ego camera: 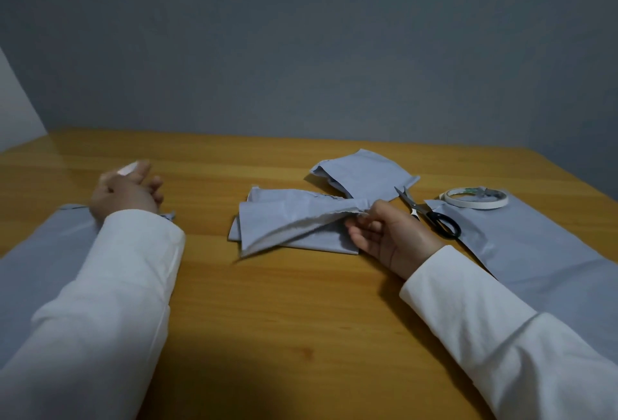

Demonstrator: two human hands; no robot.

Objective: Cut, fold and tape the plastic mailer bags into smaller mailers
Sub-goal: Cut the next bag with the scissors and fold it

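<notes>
Pinching cut mailer (pixel 294 219) edge, right hand (pixel 391 235); left hand (pixel 125 190) blurred, grip unclear. Flatten on tabletop (pixel 284 302), crease square before taping.

Both arms reach forward in white sleeves (pixel 110 286). The left hand (pixel 125 192) lies out to the left, back of the hand up, fingers loosely curled, with something small and pale at its fingertips, too blurred to tell. The right hand (pixel 389 235) sits toward the middle, thumb and fingers pinching the edge of a grey mailer piece (pixel 294 219)
</notes>
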